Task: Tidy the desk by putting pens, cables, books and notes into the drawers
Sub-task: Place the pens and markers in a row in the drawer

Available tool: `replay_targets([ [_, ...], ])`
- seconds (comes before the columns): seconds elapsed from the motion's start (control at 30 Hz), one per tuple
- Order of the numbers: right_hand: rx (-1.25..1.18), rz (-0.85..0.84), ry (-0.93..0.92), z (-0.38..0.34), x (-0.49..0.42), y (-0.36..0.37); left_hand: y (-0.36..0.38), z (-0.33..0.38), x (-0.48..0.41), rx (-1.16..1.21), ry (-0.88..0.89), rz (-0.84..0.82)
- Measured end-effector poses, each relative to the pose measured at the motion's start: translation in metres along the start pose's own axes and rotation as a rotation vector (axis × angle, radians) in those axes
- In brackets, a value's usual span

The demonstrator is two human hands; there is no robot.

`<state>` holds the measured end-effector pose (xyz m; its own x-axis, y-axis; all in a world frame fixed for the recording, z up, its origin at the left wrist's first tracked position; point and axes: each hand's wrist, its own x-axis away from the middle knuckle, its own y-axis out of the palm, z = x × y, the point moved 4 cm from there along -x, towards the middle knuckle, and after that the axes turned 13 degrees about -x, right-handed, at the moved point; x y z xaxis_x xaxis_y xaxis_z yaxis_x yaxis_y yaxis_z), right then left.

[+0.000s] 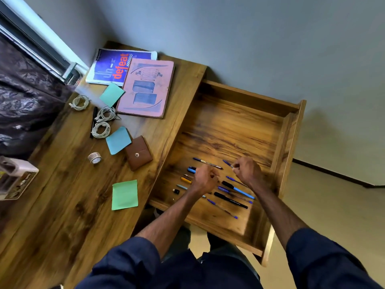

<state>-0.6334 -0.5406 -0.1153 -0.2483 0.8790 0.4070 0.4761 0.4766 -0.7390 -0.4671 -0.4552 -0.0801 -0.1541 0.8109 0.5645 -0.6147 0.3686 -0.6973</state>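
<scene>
The wooden drawer (239, 122) stands pulled out to the right of the desk. Several pens (231, 200) lie in rows on its floor near the front. My left hand (203, 179) hovers over the left pens with curled fingers; whether it holds one is hidden. My right hand (246, 168) pinches the end of a blue pen (227, 163) at the row's far end. On the desk (62, 205) lie a blue book (110, 65), a pink book (145, 88), three coiled white cables (102, 122) and several sticky notes (124, 195).
A brown wallet (138, 153) and a roll of tape (94, 157) lie mid-desk. A black pen (94, 119) rests by the cables. A white box (14, 178) sits at the desk's left edge, with dark bedding (23, 97) beyond. Grey wall behind the drawer.
</scene>
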Motion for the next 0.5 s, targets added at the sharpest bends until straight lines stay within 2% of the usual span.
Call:
replay_targets([
  [0.13,0.185,-0.041,0.024,0.02,0.002,0.01,0.001,-0.021,0.0,0.017,-0.043,-0.026],
  [0.5,0.11,-0.038,0.099,0.033,0.012,0.014,-0.004,-0.035,0.01,0.07,-0.056,-0.033],
])
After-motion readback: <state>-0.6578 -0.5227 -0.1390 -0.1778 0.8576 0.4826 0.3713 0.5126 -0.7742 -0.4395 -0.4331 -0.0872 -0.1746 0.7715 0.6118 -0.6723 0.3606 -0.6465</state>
